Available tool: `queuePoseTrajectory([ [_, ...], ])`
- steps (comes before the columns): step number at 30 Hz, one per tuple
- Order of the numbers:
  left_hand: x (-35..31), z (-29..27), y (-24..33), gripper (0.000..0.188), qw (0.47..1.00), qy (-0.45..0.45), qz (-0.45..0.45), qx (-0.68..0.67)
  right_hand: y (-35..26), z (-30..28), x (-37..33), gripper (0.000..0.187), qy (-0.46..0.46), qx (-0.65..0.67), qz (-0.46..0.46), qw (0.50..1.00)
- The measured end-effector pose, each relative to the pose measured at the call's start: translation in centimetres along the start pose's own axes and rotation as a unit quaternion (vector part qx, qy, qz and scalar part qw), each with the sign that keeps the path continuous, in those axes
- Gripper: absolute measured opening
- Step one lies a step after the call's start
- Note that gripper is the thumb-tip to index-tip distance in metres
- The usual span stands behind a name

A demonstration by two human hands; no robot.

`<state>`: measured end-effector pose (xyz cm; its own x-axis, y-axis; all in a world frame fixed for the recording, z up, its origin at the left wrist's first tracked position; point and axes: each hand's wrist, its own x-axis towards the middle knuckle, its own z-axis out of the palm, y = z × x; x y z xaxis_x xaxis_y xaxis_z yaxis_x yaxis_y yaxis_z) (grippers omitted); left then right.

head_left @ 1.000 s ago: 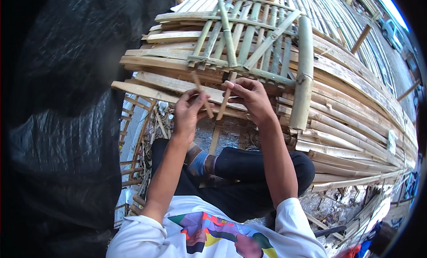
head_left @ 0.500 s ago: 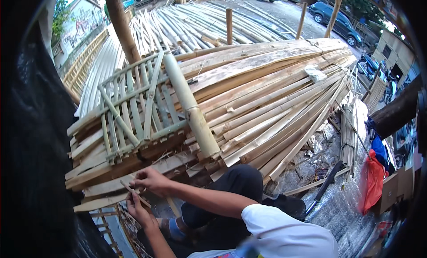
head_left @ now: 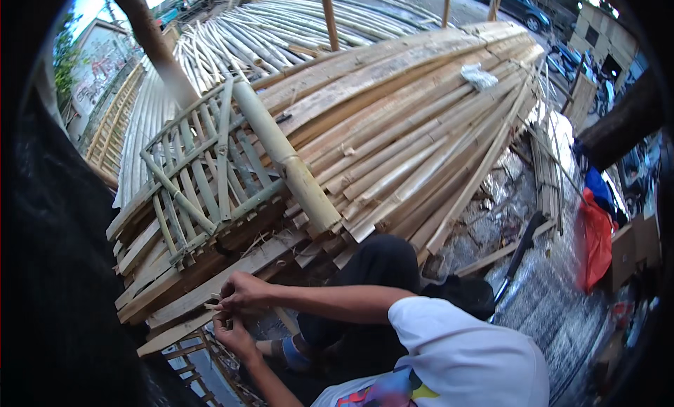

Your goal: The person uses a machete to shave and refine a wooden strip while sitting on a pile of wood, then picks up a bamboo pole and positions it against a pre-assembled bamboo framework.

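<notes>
A thin, pale strip of bamboo or wood (head_left: 212, 306) shows as a small bit at my fingertips; most of it is hidden by the fingers. My right hand (head_left: 243, 290) is closed on it from above, fingers pinched. Just below, my left hand (head_left: 232, 332) has its fingers curled up against the same strip, nearly touching the right fingertips. Both hands are over the near ends of long planks (head_left: 228, 277). Beyond them a bamboo lattice panel (head_left: 223, 154) rests on the pile, next to a thick bamboo pole (head_left: 286, 156).
A big stack of split bamboo slats (head_left: 393, 126) spreads ahead, with round poles (head_left: 246, 42) behind. At right are a long dark-handled tool (head_left: 521, 256), a red bag (head_left: 595, 242) and crumpled clear plastic (head_left: 540, 323). An upright post (head_left: 151, 45) stands at left. My bent knee (head_left: 386, 263) is near the slats.
The view has tilted and shifted, so the pile sits higher and more to the left. Both hands have drawn closer together, and less of the strip shows between them.
</notes>
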<state>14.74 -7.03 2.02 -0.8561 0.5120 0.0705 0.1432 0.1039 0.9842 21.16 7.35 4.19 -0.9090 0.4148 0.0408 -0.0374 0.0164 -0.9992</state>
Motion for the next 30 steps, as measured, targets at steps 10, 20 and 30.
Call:
queuePoseTrajectory([
  [10,0.8,-1.5,-1.4,0.026,0.999,-0.019,0.001,-0.027,0.5,0.5,0.0,0.022,0.055,-0.09,-0.108,0.989],
  [20,0.8,-0.9,-1.8,0.04,0.973,0.059,0.211,0.078,0.1,1.0,0.0,0.026,0.081,-0.035,-0.036,0.995],
  [30,0.5,-0.4,-2.0,0.035,0.993,0.051,0.105,-0.001,2.1,2.2,0.0,0.025,0.14,-0.011,-0.022,0.99],
])
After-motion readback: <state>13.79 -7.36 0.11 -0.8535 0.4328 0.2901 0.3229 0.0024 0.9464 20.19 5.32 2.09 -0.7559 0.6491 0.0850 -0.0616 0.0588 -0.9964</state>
